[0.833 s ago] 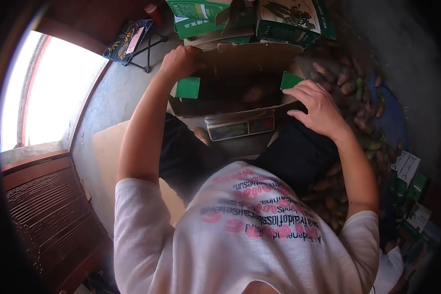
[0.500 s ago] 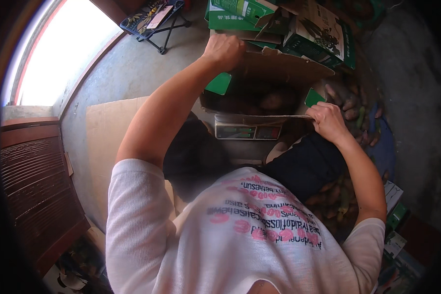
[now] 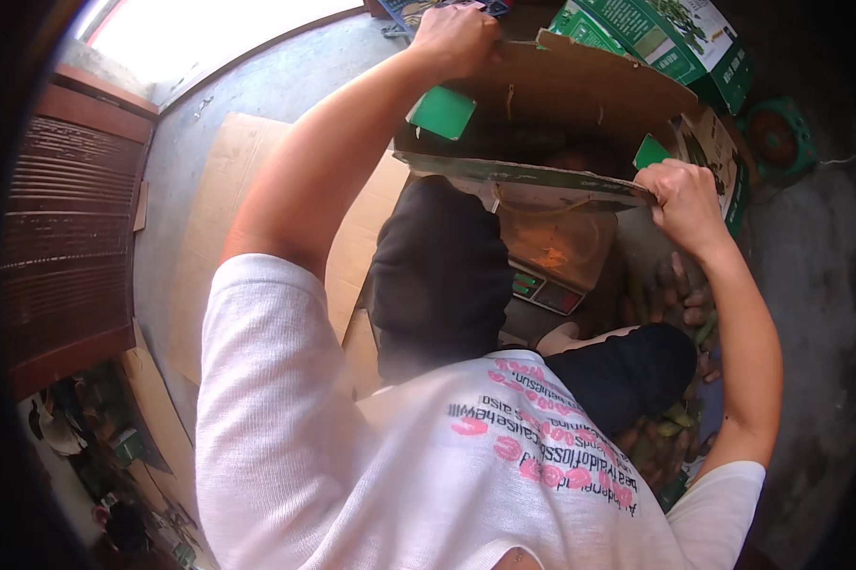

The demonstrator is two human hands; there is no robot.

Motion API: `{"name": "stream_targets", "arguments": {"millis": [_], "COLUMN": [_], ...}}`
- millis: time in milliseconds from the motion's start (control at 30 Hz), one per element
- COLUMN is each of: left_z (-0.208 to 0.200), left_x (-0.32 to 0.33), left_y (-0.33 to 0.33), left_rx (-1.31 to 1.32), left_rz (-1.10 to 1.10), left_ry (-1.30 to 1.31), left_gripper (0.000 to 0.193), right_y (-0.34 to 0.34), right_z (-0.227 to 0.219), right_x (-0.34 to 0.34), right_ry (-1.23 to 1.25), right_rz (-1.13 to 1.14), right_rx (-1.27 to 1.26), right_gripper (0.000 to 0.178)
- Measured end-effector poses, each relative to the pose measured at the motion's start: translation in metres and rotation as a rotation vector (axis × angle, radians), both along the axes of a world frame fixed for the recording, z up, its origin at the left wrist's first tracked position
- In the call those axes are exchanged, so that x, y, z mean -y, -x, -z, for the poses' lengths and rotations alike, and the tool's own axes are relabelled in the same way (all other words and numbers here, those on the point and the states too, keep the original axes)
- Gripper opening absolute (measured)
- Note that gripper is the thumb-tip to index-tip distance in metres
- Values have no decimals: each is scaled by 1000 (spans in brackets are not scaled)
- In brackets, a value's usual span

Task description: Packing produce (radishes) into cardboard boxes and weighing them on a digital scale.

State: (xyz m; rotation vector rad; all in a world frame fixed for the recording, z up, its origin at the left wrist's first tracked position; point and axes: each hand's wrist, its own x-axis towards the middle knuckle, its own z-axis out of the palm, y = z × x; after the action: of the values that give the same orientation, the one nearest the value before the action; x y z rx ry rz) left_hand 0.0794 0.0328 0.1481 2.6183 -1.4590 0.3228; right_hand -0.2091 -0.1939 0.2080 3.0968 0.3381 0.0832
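An open-topped cardboard box (image 3: 599, 85) is held up in front of me, tilted, with green flaps at its two ends. My left hand (image 3: 455, 43) is closed round its far left rim. Closed on the near right corner is my right hand (image 3: 680, 198). Dark lumps (image 3: 585, 157) lie in the box's shadowed inside, too dim to name. Below the near wall, beside my dark-trousered knee, stands a weighing scale (image 3: 551, 293) with a bare metal platform (image 3: 556, 242) and a small display panel.
Piled root vegetables (image 3: 675, 294) lie on the floor by my right leg. Green printed cartons (image 3: 680, 43) stand at the far right, near a round green object (image 3: 778, 138). Flattened cardboard (image 3: 233, 180) covers floor at the left, before a brown slatted wooden panel (image 3: 76, 228).
The box has come up off the scale and shifted, held in both hands, uncovering the scale's platform. My view has turned, so the cartons and stool sit nearer the upper edge.
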Motion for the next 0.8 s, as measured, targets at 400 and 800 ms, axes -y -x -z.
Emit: {"name": "stream_targets", "arguments": {"millis": [400, 800], "left_z": [-35, 1], "left_x": [-358, -561], "left_y": [27, 116], "left_rx": [139, -70], "left_rz": [-516, -477], "left_ry": [-210, -682], "left_gripper": [31, 9], "right_y": [-116, -12], "right_z": [45, 143], "right_x": [-237, -484], "right_ry": [67, -504], "right_rz": [-543, -766], "right_rx": [63, -487], "right_gripper": [7, 11]}}
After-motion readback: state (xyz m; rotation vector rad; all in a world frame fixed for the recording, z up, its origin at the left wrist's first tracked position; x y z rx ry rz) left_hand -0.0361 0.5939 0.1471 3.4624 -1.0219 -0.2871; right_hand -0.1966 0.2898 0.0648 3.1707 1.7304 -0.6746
